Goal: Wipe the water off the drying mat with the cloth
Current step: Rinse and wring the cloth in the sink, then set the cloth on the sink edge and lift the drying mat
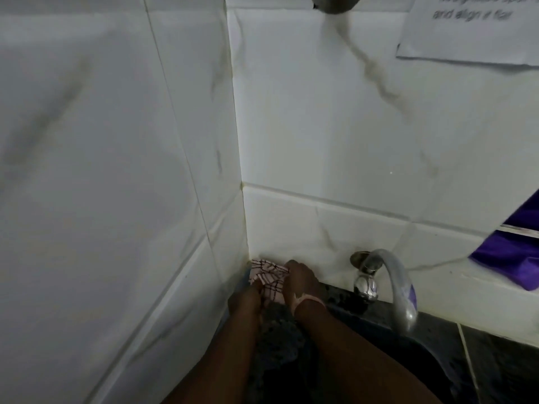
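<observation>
A pink-and-white checked cloth (268,277) lies bunched in the corner where the two tiled walls meet. My right hand (300,279) grips its right side, with a pale band on the wrist. My left hand (246,298) holds the cloth's lower left edge, fingers mostly hidden under the fabric. Between my forearms shows a dark grey textured drying mat (277,336), dim and largely covered by my arms.
A curved metal tap (390,284) stands to the right above a dark sink (423,365). A purple cloth (516,258) hangs at the right edge. White tiled walls close in on the left and behind. A paper notice (472,27) hangs top right.
</observation>
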A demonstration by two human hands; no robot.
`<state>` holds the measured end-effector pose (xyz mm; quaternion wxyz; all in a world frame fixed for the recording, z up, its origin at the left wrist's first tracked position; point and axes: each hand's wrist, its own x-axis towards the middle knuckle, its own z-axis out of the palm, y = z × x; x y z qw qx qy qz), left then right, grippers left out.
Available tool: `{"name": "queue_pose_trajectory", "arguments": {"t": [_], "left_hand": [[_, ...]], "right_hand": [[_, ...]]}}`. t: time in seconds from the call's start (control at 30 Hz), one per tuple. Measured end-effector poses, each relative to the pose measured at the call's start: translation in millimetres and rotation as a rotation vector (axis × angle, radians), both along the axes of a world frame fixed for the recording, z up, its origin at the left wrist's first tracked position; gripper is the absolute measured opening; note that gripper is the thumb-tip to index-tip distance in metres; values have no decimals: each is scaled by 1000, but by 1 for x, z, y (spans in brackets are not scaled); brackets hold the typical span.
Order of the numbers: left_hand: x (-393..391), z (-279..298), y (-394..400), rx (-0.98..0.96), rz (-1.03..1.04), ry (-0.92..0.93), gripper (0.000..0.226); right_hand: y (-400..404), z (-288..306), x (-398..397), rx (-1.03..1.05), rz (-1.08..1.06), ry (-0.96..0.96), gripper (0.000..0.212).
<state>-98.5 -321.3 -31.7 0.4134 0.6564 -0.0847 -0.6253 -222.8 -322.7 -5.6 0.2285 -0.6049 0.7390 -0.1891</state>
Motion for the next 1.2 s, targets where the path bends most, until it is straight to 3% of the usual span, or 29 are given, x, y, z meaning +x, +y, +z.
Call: {"name": "queue_pose_trajectory", "arguments": {"t": [0.1, 0.27, 0.33, 0.4, 0.47, 0.57, 0.63, 0.7, 0.8, 0.9, 1.0, 1.2], "left_hand": [[-1, 2, -21, 49, -40, -233, 46], [-4, -23, -38, 179, -81, -536, 54], [-17, -24, -23, 59, -3, -700, 38], [-24, -22, -5, -163, -3, -813, 27], [-24, -31, -9, -300, -284, -865, 36], [-12, -36, -34, -212, -807, -1001, 40], [-5, -26, -40, -174, -991, -1043, 41], [-5, -10, -39, -196, -1084, -984, 44], [-9, 1, -25, -253, -970, -837, 41], [-16, 22, 9, -339, -869, -805, 36], [-24, 46, 54, -466, -903, -857, 31], [-64, 84, 146, -621, -1028, -1006, 30]], "right_hand": [[-20, -24, 8, -60, -33, 6, 22], [-19, -68, 1, -254, 87, 197, 37], [-5, -86, 2, -293, 166, 269, 43], [7, -97, 8, -243, 265, 218, 52], [10, -97, 11, -103, 314, 136, 60], [-7, -104, 11, 142, 420, 200, 80], [-14, -99, 12, 206, 482, 247, 92], [-16, -77, 13, 253, 469, 208, 91], [-9, -52, 13, 224, 382, 178, 76], [17, -33, 7, 165, 277, 136, 57], [58, -5, -9, 68, 214, 140, 41], [149, 31, -60, -77, 146, 179, 39]]}}
